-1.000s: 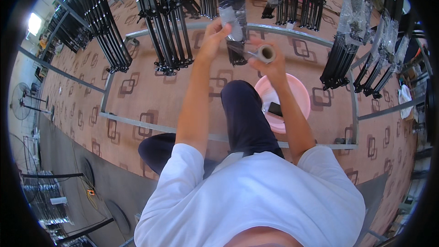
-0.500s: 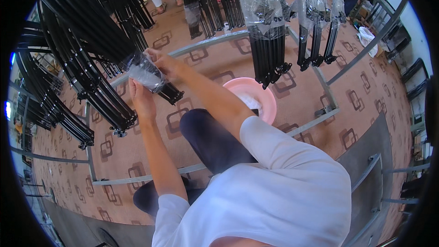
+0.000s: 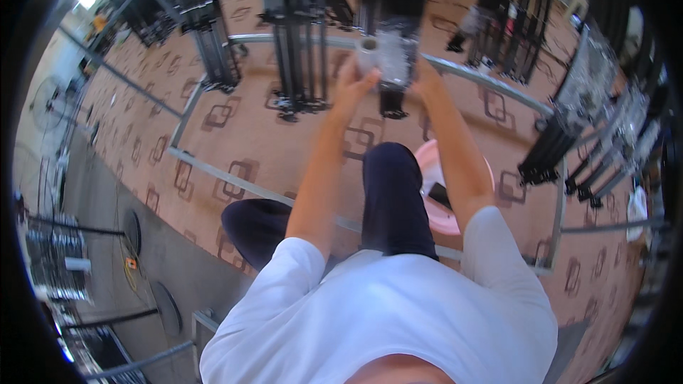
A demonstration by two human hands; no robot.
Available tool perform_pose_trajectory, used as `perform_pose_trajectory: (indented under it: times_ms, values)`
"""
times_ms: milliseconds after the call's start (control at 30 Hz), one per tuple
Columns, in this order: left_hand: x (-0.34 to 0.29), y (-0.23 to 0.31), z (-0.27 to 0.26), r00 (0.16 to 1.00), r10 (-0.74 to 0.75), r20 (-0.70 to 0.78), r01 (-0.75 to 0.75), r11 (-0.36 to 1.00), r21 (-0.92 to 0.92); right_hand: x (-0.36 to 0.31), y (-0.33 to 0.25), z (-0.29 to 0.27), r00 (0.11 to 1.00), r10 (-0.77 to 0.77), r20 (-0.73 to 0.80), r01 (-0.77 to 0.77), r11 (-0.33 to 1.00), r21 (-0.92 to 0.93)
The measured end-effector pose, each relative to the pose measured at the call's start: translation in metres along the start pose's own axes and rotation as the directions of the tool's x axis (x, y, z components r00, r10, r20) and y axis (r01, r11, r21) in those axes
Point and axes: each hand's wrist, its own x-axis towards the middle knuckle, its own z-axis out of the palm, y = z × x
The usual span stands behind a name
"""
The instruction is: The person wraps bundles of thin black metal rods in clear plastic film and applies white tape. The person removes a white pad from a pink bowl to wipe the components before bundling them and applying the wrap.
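A bundle of black rods hangs in front of me, its lower part wrapped in clear plastic film. My left hand is closed around a pale roll of film with a hollow core, held upright against the bundle's left side. At the opposite side, my right hand grips the wrapped part, its fingers partly hidden behind it. Motion blurs both hands and the film.
Below my right forearm, a pink basin holds a dark flat object. Unwrapped black rods hang to the left; film-wrapped bundles hang to the right. A grey metal frame surrounds my knees on the patterned floor.
My view has swung left, so the bundle and hands appear nearer the middle. My right hand has gone to the bundle's right side, and the roll now shows in my left hand.
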Motion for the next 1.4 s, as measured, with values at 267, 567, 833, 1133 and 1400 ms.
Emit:
perform_pose_trajectory:
  times_ms: [267,567,833,1133,1400]
  values:
    - [0.000,-0.001,-0.003,0.958,0.241,-0.154,-0.222,0.966,0.133,-0.024,-0.004,0.026,0.983,-0.182,-0.038,0.147,0.889,-0.434]
    - [-0.008,0.007,0.013,0.978,0.100,-0.184,-0.106,0.994,-0.020,-0.034,-0.029,0.051,0.980,-0.187,-0.068,0.098,0.753,-0.651]
    - [-0.028,0.010,0.015,0.983,0.135,-0.126,-0.156,0.973,-0.172,-0.032,-0.029,0.042,0.979,-0.175,-0.108,0.064,0.759,-0.648]
    - [-0.047,0.020,0.025,0.981,0.171,-0.088,-0.172,0.985,0.001,-0.032,-0.030,0.051,0.991,-0.128,0.037,0.126,0.808,-0.576]
    - [-0.048,0.009,0.012,0.992,0.108,-0.069,-0.124,0.947,-0.297,-0.046,-0.007,0.029,0.962,-0.258,0.089,0.266,0.812,-0.519]
